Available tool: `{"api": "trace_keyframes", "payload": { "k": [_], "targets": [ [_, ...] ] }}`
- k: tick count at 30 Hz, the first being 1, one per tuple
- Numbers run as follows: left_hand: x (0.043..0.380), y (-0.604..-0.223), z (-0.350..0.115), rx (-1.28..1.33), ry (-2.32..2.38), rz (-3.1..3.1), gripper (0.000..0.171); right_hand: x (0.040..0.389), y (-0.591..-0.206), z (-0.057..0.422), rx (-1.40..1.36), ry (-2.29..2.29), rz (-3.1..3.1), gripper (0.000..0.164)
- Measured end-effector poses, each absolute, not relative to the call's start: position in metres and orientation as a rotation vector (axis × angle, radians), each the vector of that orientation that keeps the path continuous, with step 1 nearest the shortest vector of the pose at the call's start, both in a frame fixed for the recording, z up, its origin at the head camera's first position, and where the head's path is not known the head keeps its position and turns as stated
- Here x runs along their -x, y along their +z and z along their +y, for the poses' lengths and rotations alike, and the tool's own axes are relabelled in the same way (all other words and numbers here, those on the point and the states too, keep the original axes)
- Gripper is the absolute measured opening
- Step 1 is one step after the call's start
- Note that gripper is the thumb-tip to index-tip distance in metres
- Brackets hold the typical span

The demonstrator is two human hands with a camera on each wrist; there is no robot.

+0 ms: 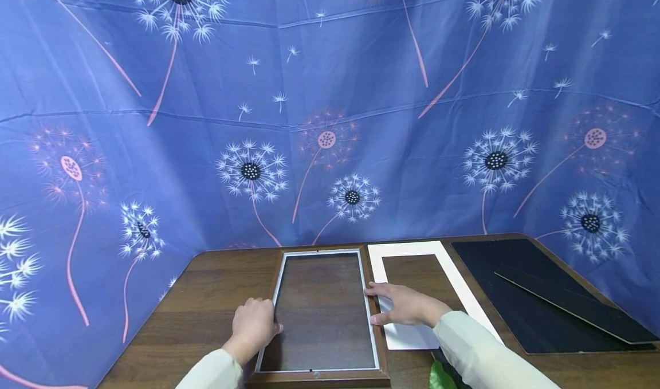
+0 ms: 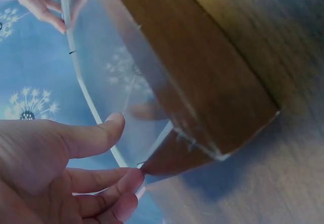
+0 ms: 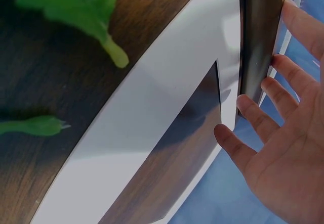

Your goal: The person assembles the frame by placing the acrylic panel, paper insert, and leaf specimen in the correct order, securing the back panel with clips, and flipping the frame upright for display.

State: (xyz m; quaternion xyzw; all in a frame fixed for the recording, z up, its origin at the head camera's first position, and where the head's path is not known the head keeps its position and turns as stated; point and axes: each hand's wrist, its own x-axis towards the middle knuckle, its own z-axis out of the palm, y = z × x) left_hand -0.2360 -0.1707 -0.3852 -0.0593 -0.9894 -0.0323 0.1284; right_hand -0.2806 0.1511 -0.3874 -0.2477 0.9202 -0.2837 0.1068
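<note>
A brown wooden picture frame (image 1: 278,379) with a pale inner edge lies on the table; a clear pane (image 1: 322,314) inside it shows the wood beneath. My left hand (image 1: 254,327) grips the frame's left side, thumb over the inner edge. In the left wrist view that thumb and the curled fingers (image 2: 109,183) are around the rim by a corner. On the opposite side my right hand (image 1: 407,304) rests its extended fingertips against the frame's right rail. The right wrist view shows its fingers spread (image 3: 291,72), some over the white mat (image 3: 147,100).
Right of the frame lies the white mat (image 1: 409,341), partly under my right forearm. Farther right is a black backing board (image 1: 495,291) with a raised stand flap (image 1: 567,302). A green leaf (image 1: 440,377) is at the front edge. Blue dandelion-print cloth (image 1: 330,91) hangs behind the table.
</note>
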Motion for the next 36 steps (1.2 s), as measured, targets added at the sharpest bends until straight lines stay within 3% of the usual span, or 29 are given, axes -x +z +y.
{"api": "trace_keyframes", "payload": {
  "k": [15,36],
  "targets": [
    [0.236,-0.387,-0.172,0.213,-0.149,-2.934,0.038,0.28,-0.386,0.151,0.741,-0.837,2.705,0.063],
    [0.245,-0.387,-0.197,0.253,-0.527,-2.967,0.054,0.28,-0.386,0.15,0.695,-0.833,2.702,0.063]
  ]
}}
